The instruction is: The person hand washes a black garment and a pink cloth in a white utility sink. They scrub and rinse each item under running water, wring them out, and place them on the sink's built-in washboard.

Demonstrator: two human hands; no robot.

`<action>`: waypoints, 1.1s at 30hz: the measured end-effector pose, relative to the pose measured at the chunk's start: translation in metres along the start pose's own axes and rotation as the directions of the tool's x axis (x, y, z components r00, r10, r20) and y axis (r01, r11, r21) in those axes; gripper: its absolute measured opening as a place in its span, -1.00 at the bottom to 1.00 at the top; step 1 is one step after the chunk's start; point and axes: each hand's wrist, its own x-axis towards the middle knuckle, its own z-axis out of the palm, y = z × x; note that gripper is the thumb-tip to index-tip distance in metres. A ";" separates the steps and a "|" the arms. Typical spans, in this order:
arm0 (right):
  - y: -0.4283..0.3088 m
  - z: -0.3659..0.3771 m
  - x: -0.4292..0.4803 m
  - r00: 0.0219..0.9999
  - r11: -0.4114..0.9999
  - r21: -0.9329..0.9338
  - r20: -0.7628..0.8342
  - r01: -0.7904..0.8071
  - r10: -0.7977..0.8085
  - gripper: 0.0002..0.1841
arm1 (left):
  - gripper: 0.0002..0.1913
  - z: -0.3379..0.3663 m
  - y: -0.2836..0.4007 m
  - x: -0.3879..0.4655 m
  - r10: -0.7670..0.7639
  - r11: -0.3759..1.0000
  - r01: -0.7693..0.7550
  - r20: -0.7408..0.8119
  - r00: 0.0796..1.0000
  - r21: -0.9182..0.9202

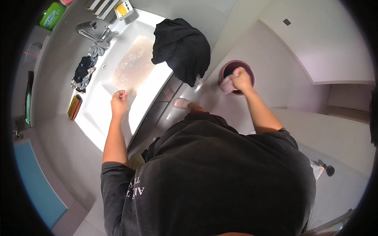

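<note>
My right hand (242, 79) grips a pale pink cloth (227, 85) over a maroon bucket (251, 70) on the floor. The cloth hangs at the bucket's near-left rim, and its dark interior is partly hidden by my hand. My left hand (119, 103) is above the near part of a white washbasin (97, 106), its fingers curled in with nothing visible between them. Cloudy, sudsy water (133, 66) lies in the basin. A black garment (181, 48) is draped over the basin's right end and hangs past its front edge.
Small wet garments (84, 72) lie along the basin's back ledge below a chrome faucet (99, 37). A scrubbing brush (74, 106) with green and orange bristles rests at the left rim. A white soap box (124, 10) and a green bottle (52, 16) stand farther back.
</note>
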 end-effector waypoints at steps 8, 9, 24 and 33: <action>-0.031 -0.045 0.013 0.988 0.984 -0.098 0.042 0.150 -0.147 -0.42 | -0.65 -0.001 -0.009 -0.008 -0.159 0.983 0.158 -0.005 0.987 -0.097; -0.048 -0.039 0.014 0.974 0.965 -0.179 0.154 0.190 -0.164 -0.28 | -0.64 -0.001 -0.003 -0.007 -0.158 0.984 0.158 -0.001 0.987 -0.086; -0.331 0.128 0.038 0.374 0.451 0.014 0.536 0.892 -0.757 -0.50 | -0.40 0.002 0.017 0.000 -0.310 0.918 0.322 0.088 0.947 -0.233; -0.393 0.157 0.053 0.283 0.409 0.178 0.481 0.895 -0.830 -0.20 | -0.59 -0.077 0.011 0.048 -0.546 0.417 0.258 -0.013 0.838 -0.872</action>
